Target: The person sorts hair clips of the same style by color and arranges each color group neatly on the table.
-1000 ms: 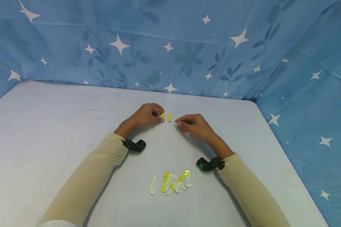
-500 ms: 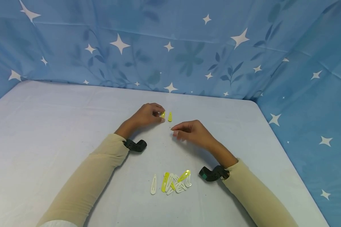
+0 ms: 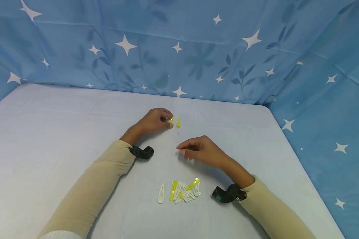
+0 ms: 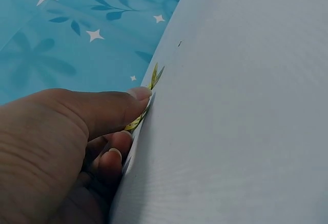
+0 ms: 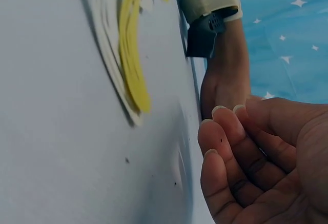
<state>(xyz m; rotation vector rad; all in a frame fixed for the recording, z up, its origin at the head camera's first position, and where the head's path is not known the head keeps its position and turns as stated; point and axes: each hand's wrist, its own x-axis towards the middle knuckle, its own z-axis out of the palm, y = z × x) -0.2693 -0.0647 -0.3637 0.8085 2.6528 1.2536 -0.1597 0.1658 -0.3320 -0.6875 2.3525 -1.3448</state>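
In the head view, my left hand (image 3: pixel 156 120) is at the far part of the table, thumb and fingertips holding a yellow snap hair clip (image 3: pixel 171 120) by its ends. Just right of it lies a second yellow hair clip (image 3: pixel 178 122). The left wrist view shows the thumb (image 4: pixel 123 106) over the yellow clip (image 4: pixel 154 76), partly covering it. My right hand (image 3: pixel 203 151) hovers above the middle of the table, fingers loosely bent, with nothing between them. Nearer the body is a pile of white and yellow hair clips (image 3: pixel 178 191), some overlapping.
A single white hair clip (image 3: pixel 161 193) lies left of the pile. White cloth covers the table (image 3: pixel 62 132). A blue curtain with stars (image 3: pixel 155 59) hangs behind and along the right side. Black cameras sit on both wrists, the right one (image 3: pixel 227 193) close to the pile.
My right hand has drawn back from beside the far yellow clips toward the pile, moving nearer the body. The left hand and the clips have stayed in place.
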